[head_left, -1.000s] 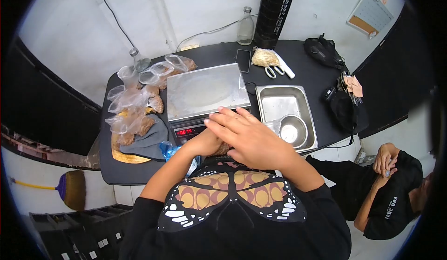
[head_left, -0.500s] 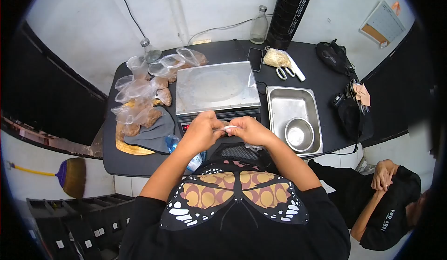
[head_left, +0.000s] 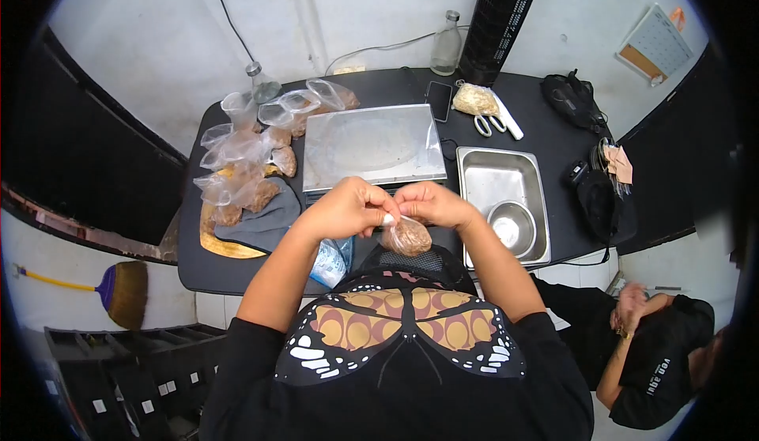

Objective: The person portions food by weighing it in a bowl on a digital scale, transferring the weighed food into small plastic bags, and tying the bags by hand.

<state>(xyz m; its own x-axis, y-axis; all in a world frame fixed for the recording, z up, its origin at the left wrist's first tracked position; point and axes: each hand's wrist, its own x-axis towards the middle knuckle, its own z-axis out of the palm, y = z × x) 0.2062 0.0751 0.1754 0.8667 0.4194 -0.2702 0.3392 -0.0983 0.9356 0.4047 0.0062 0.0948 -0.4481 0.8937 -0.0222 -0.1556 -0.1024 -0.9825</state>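
Observation:
Both my hands meet over the table's front edge, just below the scale with its flat metal top. Between them hangs a small clear plastic bag filled with a brown, crumbly substance. My left hand pinches the gathered neck of this bag, where a bit of white shows at the fingertips. My right hand pinches the neck from the other side, its fingertips close to the left ones. The exact grip of the fingers is partly hidden.
Several similar filled bags lie at the left, some on a grey cloth. To the right stands a steel tray holding a round metal bowl. Scissors and a phone lie behind. Another person sits at right.
The filled bag has come into view below my hands, which have turned and shifted slightly. The seated person's hands have moved. The whole view has shifted a little.

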